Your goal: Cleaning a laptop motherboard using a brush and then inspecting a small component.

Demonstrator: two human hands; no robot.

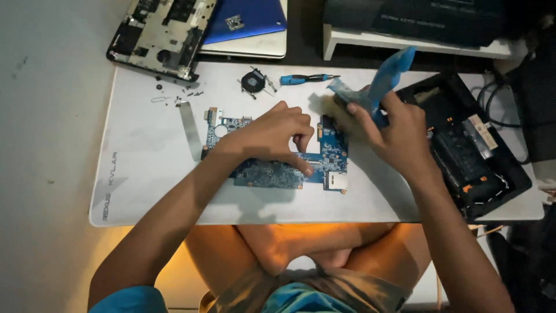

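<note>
I looked down at my two hands over the white mat (145, 191) on the table. My left hand (272, 136) lay on the blue circuit board (272, 173), with the fingers curled and the tips pressing the board down flat, so it was not gripping anything, just holding the board in place. The board sat in the middle of the mat, right under that hand. My right hand (399, 136) was closed around a blue brush (385, 78), with the handle sticking up and away from me and the bristle end down at the board's right top corner. I thought I was in the cleaning step, sweeping dust off the board. The next move, I judged, called for soft strokes, because the tiny parts on the board could snap, and for keeping the left hand firm so the board would not slide. A small round fan (253, 81) and a blue screwdriver (304, 78) lay near the far edge of the mat. The open black laptop base (475, 156) was on my right, and a grey laptop cover (159, 35) was at the far left corner
</note>
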